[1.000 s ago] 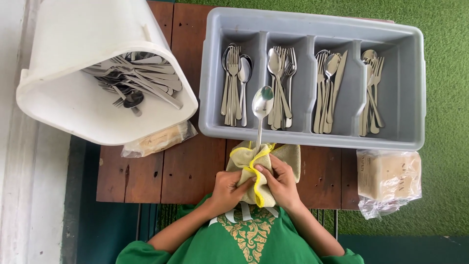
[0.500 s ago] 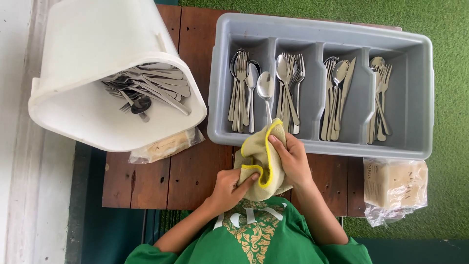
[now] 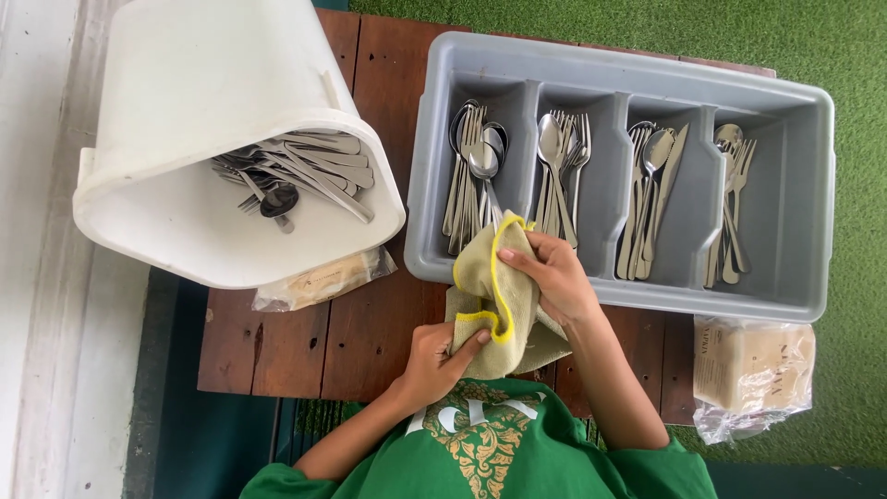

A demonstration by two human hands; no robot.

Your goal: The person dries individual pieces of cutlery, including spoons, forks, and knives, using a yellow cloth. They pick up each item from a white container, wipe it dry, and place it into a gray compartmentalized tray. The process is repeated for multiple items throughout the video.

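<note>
While right hand [image 3: 552, 273] lifts cloth [image 3: 499, 296], left hand [image 3: 442, 351] pinches its hem

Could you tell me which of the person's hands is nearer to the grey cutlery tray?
Right. The right hand holds the cloth at the grey cutlery tray's front rim; the left hand grips the cloth lower, over the table.

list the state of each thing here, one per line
left hand: gripping the cloth's lower edge
right hand: pressing the cloth over a spoon
cloth: bunched, wrapped round the spoon handle
spoon: bowl in the tray's leftmost compartment
grey tray: four compartments, all holding cutlery
white bucket: tipped, cutlery inside
</note>
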